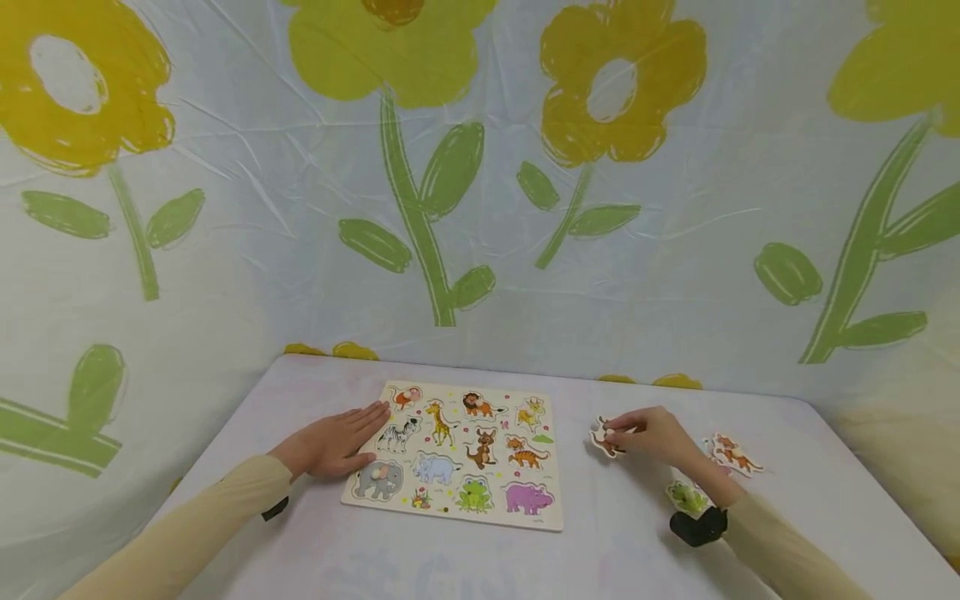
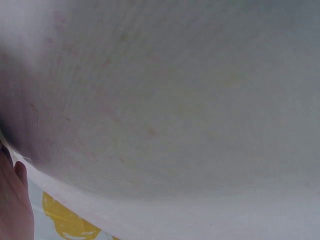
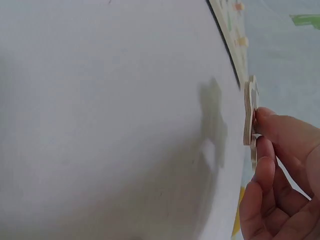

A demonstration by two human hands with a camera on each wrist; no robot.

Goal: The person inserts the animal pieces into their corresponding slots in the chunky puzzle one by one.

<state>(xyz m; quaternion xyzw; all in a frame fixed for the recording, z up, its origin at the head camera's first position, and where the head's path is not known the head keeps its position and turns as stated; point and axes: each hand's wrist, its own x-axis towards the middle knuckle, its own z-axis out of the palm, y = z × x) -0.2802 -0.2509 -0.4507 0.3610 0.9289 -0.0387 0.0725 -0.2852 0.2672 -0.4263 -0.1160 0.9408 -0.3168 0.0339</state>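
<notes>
Flat on the table (image 1: 247,467), the left hand (image 1: 333,442) lies palm down with fingers straight, fingertips on the puzzle board (image 1: 457,454) at its nine o'clock edge. Out at the board's three o'clock, the right hand (image 1: 652,435) pinches an animal piece (image 1: 602,437) by its knob, wrist resting low.

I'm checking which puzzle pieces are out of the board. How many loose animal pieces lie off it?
3. One is pinched in the right hand, right of the board. A tiger-like piece lies further right. A green one sits by the right wrist, partly covered. The arm may hide others.
</notes>
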